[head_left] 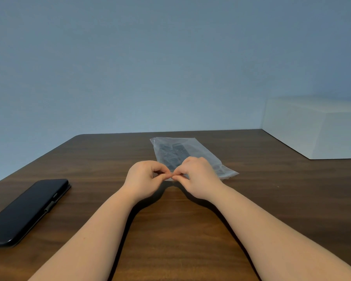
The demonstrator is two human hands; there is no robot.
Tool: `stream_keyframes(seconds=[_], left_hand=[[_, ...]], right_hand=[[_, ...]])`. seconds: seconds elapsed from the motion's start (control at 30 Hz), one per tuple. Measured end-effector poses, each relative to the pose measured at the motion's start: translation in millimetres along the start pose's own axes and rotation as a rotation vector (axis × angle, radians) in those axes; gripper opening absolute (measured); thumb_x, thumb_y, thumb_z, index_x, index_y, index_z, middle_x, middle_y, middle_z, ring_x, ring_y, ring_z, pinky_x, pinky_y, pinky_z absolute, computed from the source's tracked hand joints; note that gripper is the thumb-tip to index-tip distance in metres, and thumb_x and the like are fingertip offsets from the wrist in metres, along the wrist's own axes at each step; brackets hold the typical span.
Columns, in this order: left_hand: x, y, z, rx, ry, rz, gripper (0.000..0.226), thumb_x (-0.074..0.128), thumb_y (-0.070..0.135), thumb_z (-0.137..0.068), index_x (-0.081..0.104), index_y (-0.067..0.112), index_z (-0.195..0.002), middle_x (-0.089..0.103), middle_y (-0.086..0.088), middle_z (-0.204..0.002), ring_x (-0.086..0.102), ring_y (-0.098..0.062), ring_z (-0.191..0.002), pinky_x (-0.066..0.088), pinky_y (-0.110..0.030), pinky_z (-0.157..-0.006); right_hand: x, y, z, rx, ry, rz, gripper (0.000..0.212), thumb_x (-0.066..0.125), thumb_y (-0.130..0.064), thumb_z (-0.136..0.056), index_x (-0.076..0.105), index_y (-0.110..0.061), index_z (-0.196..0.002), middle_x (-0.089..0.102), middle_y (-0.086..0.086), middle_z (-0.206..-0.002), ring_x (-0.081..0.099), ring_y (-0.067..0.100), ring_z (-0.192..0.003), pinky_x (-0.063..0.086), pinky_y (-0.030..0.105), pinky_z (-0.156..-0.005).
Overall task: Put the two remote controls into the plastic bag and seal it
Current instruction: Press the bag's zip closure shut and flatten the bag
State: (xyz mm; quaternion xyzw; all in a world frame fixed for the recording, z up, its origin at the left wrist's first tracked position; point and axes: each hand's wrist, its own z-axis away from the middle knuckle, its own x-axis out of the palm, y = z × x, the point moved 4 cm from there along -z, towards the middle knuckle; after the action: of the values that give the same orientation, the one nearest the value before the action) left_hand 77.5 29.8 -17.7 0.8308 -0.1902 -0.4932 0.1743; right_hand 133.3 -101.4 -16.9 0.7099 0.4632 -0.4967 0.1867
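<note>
A clear plastic bag [199, 151] lies flat on the dark wooden table [190, 220], its near end toward me. Two dark remote controls [173, 154] lie side by side inside it, blurred by the plastic. My left hand [144, 179] and my right hand [199, 176] meet at the bag's near edge, thumbs and forefingers pinched on the plastic, fingertips almost touching each other. My hands hide the bag's opening, so its strip cannot be made out.
A black phone in a folding case [26, 211] lies at the table's left, near the front edge. A white box [320, 128] stands at the back right corner. A blue-grey wall rises behind the table.
</note>
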Motion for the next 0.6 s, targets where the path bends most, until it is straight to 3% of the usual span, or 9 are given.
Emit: stream_keyframes(seconds=[0.3,0.6], left_hand=[[-7.8,1.2,1.2,-0.038,0.084,-0.006,0.008,0.065,0.022,-0.083,0.073,0.022,-0.08,0.066,0.012,-0.077,0.053,0.001,-0.065,0.04,-0.016,-0.062],[-15.2,-4.8,3.3,-0.114,0.103,0.024,0.008,0.064,0.023,-0.083,0.071,0.026,-0.079,0.066,0.014,-0.08,0.06,-0.007,-0.079,0.047,-0.024,-0.072]], right_hand=[[-6.8,9.6,3.5,0.02,0.026,0.078,0.027,0.047,-0.034,-0.096,0.072,-0.025,-0.099,0.071,-0.006,-0.094,0.054,0.013,-0.1,0.036,0.034,-0.09],[-16.5,23.0,13.6,0.048,0.015,0.164,0.028,0.042,-0.03,-0.097,0.07,-0.025,-0.093,0.069,-0.007,-0.089,0.054,0.015,-0.098,0.037,0.036,-0.088]])
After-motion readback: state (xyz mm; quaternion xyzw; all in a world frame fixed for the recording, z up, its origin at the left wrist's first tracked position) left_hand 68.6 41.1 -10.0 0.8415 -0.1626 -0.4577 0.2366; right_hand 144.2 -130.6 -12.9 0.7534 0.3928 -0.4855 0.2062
